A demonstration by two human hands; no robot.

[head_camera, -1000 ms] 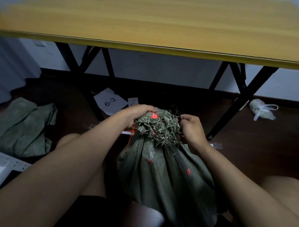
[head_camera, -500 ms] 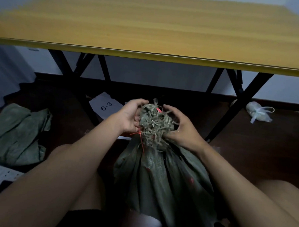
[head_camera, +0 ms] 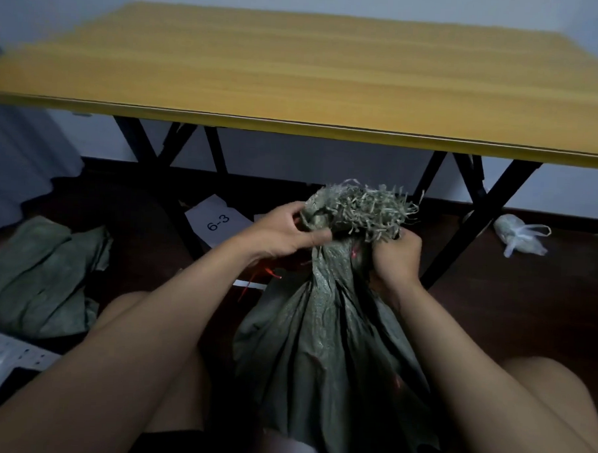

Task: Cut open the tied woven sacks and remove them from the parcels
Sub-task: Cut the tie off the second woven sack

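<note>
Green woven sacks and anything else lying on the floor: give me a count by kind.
Green woven sacks: 2, one gripped at its neck, one crumpled on the floor
White papers: 1, marked 6-3
Tied plastic bags: 1
Total: 4

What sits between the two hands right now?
In the head view, the green sack's gathered, frayed mouth lies between the left hand and right hand; both grip it.

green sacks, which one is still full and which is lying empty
The sack standing between the knees, gripped at its frayed neck by both hands, is full. The sack on the floor at left lies flat and crumpled.
</note>
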